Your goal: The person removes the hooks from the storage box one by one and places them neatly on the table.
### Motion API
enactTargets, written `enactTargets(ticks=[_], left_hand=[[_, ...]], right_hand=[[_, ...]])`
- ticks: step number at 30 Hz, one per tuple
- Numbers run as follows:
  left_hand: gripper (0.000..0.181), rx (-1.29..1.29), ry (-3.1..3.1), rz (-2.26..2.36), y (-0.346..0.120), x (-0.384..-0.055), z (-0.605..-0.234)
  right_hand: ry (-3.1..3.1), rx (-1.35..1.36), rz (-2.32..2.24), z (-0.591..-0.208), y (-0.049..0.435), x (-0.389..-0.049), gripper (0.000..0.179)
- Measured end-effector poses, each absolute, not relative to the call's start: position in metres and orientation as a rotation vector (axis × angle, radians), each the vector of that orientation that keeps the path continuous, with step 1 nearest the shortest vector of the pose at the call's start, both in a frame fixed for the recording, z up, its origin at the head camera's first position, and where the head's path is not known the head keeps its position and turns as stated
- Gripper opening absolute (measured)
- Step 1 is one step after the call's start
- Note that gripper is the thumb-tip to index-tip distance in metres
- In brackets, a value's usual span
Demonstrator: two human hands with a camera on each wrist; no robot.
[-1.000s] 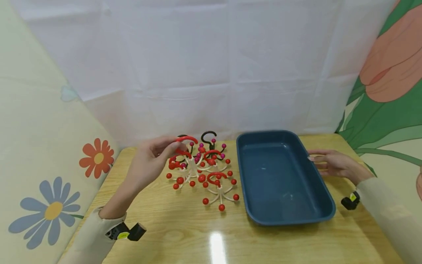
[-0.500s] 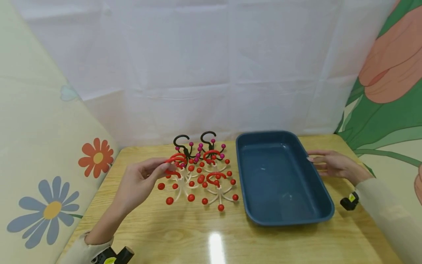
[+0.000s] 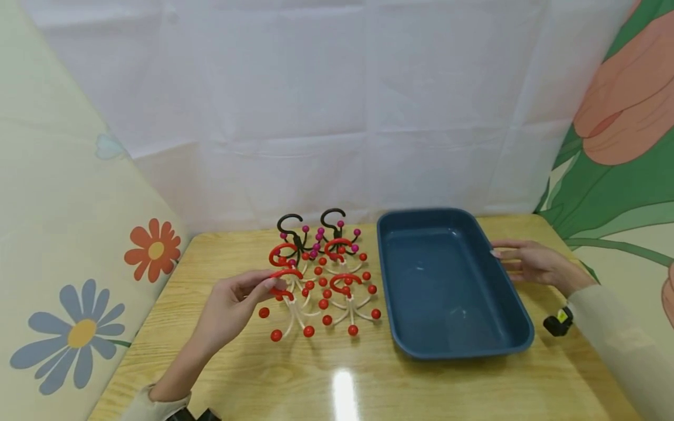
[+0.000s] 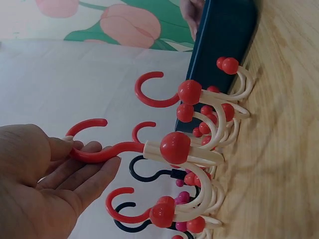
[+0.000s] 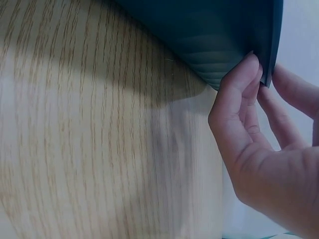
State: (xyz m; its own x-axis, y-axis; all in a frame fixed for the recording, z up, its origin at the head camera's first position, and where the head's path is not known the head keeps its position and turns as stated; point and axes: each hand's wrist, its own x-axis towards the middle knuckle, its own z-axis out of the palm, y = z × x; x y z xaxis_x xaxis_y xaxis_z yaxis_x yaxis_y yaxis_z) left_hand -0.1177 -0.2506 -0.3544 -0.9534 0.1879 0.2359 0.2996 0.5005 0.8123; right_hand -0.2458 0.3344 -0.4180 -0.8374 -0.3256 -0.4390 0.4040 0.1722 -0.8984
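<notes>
My left hand [image 3: 229, 307] pinches the red hook of a small hanger [image 4: 182, 157] between thumb and fingers. The hanger has a cream stem and curved cream arms tipped with red balls. It is upright at the near left of the group; whether its feet touch the table cannot be told. Several like it stand close by, among them a red-hooked hanger [image 3: 351, 301] to its right. Behind are two black hangers [image 3: 337, 234] with magenta balls. My right hand [image 3: 534, 266] holds the right rim of a deep blue tray [image 5: 214, 45], thumb at the rim and fingers against the outer wall.
The tray stands on the light wood table [image 3: 295, 380], right of the hangers. A white sheet [image 3: 295, 117] hangs behind the table. Flower-printed panels [image 3: 79, 193] rise at both sides.
My left hand has brought the red-hooked hanger out of the group, toward the near left, then lower and slightly right. My right hand and the tray have stayed in place.
</notes>
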Motion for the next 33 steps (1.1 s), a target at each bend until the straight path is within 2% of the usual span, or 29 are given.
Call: enactTargets(ticks=[33], left_hand=[[0.03, -0.374, -2.687, -1.432, -0.257, -0.131, -0.391]], right_hand=[[1.891, 0.066, -1.727, -0.42, 0.335, -0.246, 0.02]])
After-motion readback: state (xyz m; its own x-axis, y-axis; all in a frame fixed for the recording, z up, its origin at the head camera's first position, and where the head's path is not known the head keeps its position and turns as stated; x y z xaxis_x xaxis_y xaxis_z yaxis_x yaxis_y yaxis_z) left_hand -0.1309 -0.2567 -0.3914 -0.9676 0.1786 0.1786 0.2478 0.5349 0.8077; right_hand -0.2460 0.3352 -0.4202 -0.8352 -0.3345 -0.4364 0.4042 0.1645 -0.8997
